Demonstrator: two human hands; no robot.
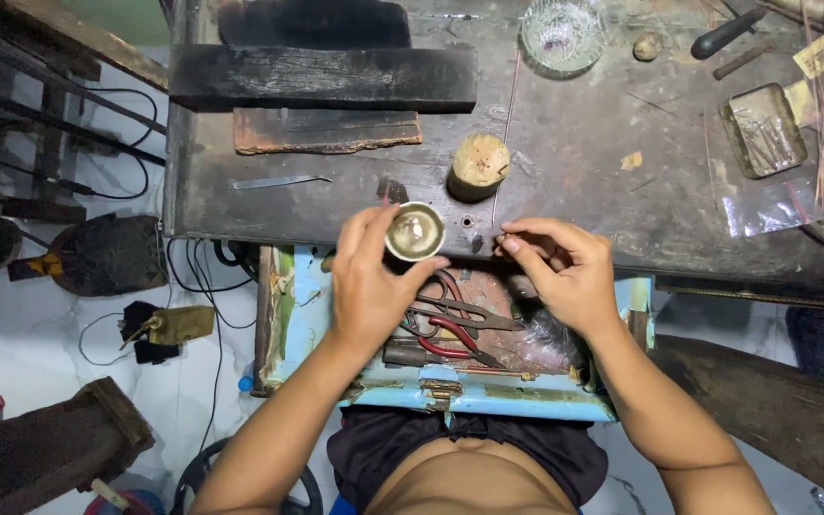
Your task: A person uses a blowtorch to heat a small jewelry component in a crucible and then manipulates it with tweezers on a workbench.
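Observation:
My left hand (369,281) holds a small round metal cup (415,232) by its rim, mouth up, at the front edge of the dark workbench (574,143). My right hand (560,272) pinches the near end of a thin metal wire (504,124) that runs away across the bench past a short wooden stump (478,165). Both hands hover over an open light-blue drawer (474,396) holding red-handled pliers (450,334) and other tools.
On the bench lie a black wooden block (321,78), a rusty flat plate (326,131), a thin metal blade (278,181), a glass bowl (562,33), a rectangular tin (763,129) and loose wires at the right. Cables and dark objects lie on the white floor at left.

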